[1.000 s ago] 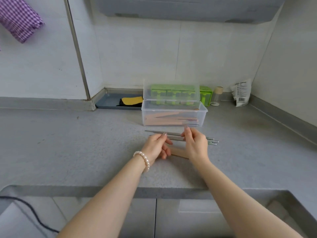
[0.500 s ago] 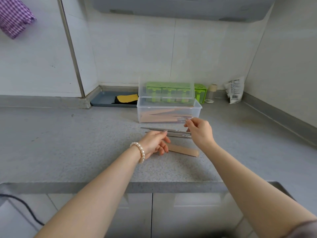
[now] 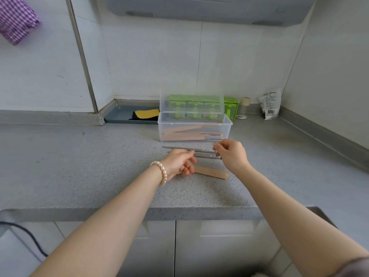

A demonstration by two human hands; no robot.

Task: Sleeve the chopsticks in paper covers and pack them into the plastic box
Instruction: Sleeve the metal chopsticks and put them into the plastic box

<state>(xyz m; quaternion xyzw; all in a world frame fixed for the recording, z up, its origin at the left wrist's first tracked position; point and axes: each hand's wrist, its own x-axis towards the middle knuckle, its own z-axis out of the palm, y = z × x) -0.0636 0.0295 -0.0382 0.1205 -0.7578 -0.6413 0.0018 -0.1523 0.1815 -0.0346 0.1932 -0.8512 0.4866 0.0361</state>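
Observation:
Several bare metal chopsticks lie side by side on the grey counter, just in front of the clear plastic box. The box's lid stands open, and paper-sleeved chopsticks lie inside. My left hand, with a pearl bracelet on its wrist, pinches the chopsticks near their middle. Its lower fingers curl above the left end of a tan paper cover that lies on the counter. My right hand hovers at the chopsticks' right ends, thumb and forefinger tips together. Whether it holds a chopstick is unclear.
Behind the box stand a green holder, a small jar and a white packet. A grey tray holds a yellow-and-black cloth at the back. The counter's front edge runs below my forearms, and a wall rises at the right.
My right hand has lifted off the chopsticks and shifted to their right ends. My left hand has stayed on the chopsticks. The paper cover is now uncovered on its right side.

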